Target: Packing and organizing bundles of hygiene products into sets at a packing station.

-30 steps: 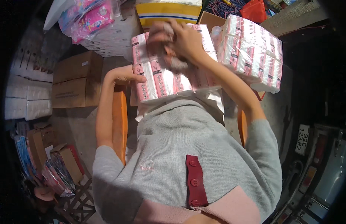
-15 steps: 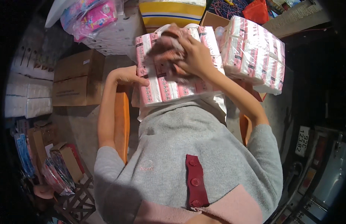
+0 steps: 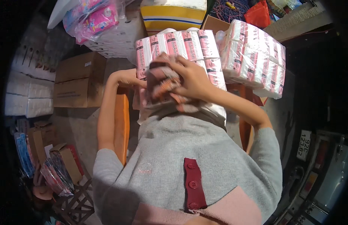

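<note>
Near the centre of the frame, just above the grey sweater (image 3: 189, 150), the right hand (image 3: 192, 78) lies spread over a small crumpled packet (image 3: 162, 84) in pink and orange, fingers curled down around its top so that it is pinned against the bundle of pink-and-white tissue packs (image 3: 181, 50) behind it. That grip looks meant to keep the loose packet from slipping off the chest. The left hand (image 3: 127, 78), left of centre, rests with its fingers bent against the left edge of the same bundle, seemingly steadying it; whether it truly grips the wrapping I cannot tell. A second wrapped bundle (image 3: 254, 62) leans in the upper right, touching the first, stacked close so both stay within arm's reach. Brown cardboard boxes (image 3: 78, 80) sit at the left, and a yellow box (image 3: 173, 15) stands at the top centre behind the bundles.
</note>
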`<state>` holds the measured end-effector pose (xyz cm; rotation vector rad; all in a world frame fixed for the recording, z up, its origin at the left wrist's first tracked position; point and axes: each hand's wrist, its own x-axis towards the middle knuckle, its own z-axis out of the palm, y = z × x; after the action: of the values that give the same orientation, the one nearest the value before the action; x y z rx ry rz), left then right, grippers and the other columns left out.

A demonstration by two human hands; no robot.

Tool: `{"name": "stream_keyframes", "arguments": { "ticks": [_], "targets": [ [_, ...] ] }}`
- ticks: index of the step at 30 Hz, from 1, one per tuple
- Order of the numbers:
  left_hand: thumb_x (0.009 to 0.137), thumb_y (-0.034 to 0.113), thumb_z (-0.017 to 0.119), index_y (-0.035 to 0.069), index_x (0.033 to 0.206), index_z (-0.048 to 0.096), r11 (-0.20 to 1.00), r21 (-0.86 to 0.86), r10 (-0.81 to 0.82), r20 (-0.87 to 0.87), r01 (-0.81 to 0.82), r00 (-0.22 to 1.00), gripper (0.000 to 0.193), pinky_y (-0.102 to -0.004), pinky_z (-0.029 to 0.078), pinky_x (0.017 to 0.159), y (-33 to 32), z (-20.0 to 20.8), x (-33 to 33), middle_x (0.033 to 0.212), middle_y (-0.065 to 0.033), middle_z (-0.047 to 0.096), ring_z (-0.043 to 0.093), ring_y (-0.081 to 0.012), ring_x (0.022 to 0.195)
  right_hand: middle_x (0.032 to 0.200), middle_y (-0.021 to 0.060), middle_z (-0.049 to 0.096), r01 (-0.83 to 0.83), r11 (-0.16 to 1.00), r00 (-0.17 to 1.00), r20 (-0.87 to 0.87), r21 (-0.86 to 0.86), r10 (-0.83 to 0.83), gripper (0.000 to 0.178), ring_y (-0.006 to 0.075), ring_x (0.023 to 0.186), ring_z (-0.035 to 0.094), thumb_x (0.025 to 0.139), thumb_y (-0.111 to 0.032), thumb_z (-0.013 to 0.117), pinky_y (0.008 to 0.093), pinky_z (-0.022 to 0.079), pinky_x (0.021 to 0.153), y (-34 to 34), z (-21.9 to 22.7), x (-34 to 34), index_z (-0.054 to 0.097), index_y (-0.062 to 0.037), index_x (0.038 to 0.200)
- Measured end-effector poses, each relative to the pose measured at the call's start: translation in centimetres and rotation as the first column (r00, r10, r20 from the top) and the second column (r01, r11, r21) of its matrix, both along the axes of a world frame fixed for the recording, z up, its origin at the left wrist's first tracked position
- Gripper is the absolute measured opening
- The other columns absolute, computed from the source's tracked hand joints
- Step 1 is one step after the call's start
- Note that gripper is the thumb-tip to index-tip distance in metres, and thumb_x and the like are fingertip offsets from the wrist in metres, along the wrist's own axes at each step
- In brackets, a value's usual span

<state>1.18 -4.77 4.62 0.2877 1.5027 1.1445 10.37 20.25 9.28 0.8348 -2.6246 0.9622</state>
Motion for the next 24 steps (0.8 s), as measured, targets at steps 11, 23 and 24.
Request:
{"name": "stream_keyframes", "arguments": {
  "ticks": [11,23,24],
  "targets": [
    [0.069,0.02,0.074,0.006,0.107,0.053,1.0,-0.021,-0.014,0.016,0.014,1.0,0.046,-0.0273,0.047,0.073,0.4,0.7,-0.3,0.094,-0.0017,0.059,0.056,-0.0117,0.084,0.083,0.014,0.058,0.461,0.884,0.881,-0.158,0.072,-0.447,0.04,0.033,0.076,0.059,0.064,-0.039,0.068,0.0421,0.047,0.063,-4.4,-1.5,-14.8,0.056,-0.0114,0.091],
    [0.071,0.019,0.072,0.007,0.098,0.058,1.0,0.012,-0.019,0.041,0.019,0.999,0.033,-0.0258,0.046,0.064,-0.2,-0.8,-0.5,0.088,0.0006,0.058,0.054,-0.0087,0.074,0.106,0.0156,0.051,0.145,0.984,0.984,0.124,-0.108,-0.131,0.065,0.0367,0.084,0.057,0.056,-0.02,0.071,0.0415,0.048,0.066,-1.5,1.4,6.2,0.049,-0.0127,0.117],
    [0.07,0.021,0.072,0.006,0.099,0.057,0.999,-0.032,-0.005,-0.011,0.004,1.0,0.035,-0.0243,0.045,0.062,0.1,-0.1,-0.2,0.087,0.0009,0.058,0.052,-0.0072,0.072,0.104,0.0161,0.051,0.107,0.993,0.987,0.123,-0.046,-0.101,0.062,0.0359,0.083,0.057,0.054,-0.02,0.072,0.0408,0.048,0.066,-1.1,1.3,7.1,0.051,-0.0106,0.112]
  ]
}}
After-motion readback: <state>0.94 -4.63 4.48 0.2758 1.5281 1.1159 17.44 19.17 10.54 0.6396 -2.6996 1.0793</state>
